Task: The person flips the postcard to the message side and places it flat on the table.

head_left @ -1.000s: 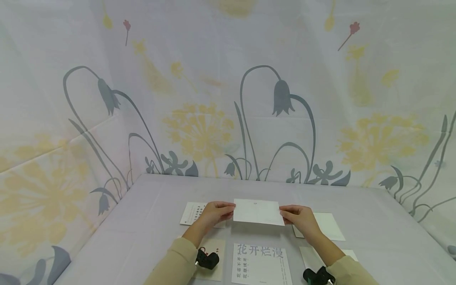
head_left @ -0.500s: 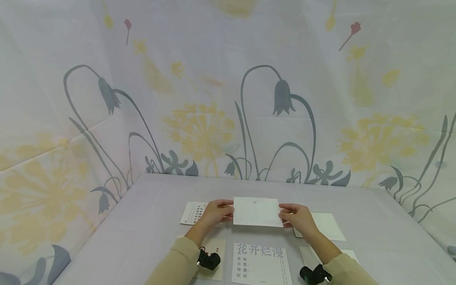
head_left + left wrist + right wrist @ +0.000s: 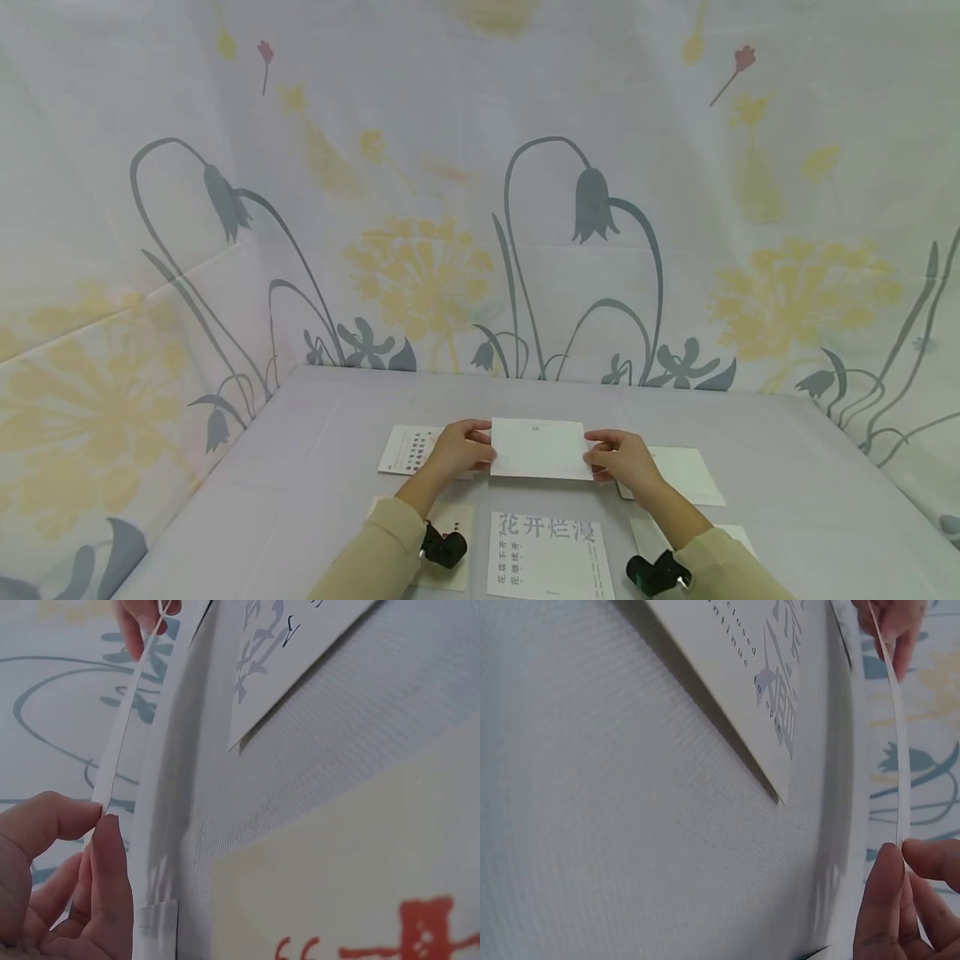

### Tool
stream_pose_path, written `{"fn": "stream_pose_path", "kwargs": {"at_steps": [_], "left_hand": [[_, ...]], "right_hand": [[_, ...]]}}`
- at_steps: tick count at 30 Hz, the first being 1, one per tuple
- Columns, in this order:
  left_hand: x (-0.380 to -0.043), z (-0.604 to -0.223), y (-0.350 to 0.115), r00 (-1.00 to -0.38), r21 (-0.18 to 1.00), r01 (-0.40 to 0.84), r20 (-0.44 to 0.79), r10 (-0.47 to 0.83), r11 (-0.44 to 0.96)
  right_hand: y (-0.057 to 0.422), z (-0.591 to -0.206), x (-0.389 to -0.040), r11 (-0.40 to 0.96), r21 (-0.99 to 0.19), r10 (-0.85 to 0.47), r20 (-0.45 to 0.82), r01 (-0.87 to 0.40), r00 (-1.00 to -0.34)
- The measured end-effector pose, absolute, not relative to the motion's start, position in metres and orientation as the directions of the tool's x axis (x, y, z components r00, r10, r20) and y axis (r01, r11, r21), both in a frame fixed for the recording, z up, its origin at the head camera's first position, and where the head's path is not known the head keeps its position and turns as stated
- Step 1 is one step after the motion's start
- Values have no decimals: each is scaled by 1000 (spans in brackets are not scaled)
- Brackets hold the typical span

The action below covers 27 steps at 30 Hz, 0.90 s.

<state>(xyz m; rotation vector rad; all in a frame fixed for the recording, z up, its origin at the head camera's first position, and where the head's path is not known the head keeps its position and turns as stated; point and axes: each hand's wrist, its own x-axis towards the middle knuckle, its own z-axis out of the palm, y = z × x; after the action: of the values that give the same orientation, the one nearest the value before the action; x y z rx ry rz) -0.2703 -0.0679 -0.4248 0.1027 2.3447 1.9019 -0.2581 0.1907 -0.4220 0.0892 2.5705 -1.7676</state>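
A thin white card (image 3: 538,450) with a small dark mark near its upper edge is held up over the table, tilted toward the head camera. My left hand (image 3: 459,446) pinches its left side between thumb and fingers, and my right hand (image 3: 624,460) pinches the right side. Both wrist views show the card edge-on, with the pinching left fingers (image 3: 112,877) and right fingers (image 3: 881,892) close up. Below it lies a white card with large grey characters (image 3: 551,554). The held card's far face is hidden in the head view.
Beyond my left hand lies a card with dark characters (image 3: 401,450); a cream card with red print (image 3: 450,575) is under the left forearm. On the right are a pale card (image 3: 690,475) and another (image 3: 738,533) partly behind the forearm. A flower-printed cloth (image 3: 480,250) hangs behind the table.
The card's tilt and slant have shifted slightly, its right edge moving a little left. My right hand has moved slightly left with it; both hands keep their grip.
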Motion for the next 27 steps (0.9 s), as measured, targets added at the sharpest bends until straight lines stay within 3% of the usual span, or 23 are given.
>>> {"fn": "stream_pose_path", "kwargs": {"at_steps": [13, 27], "left_hand": [[-270, -427, -66, -988, 939, -54, -100, 119, 339], [-269, -427, -63, -985, 923, -67, -121, 122, 379]], "right_hand": [[188, -428, -257, 385, -918, 30, -94, 98, -995], [186, -433, -259, 456, -884, 9, -109, 101, -994]]}}
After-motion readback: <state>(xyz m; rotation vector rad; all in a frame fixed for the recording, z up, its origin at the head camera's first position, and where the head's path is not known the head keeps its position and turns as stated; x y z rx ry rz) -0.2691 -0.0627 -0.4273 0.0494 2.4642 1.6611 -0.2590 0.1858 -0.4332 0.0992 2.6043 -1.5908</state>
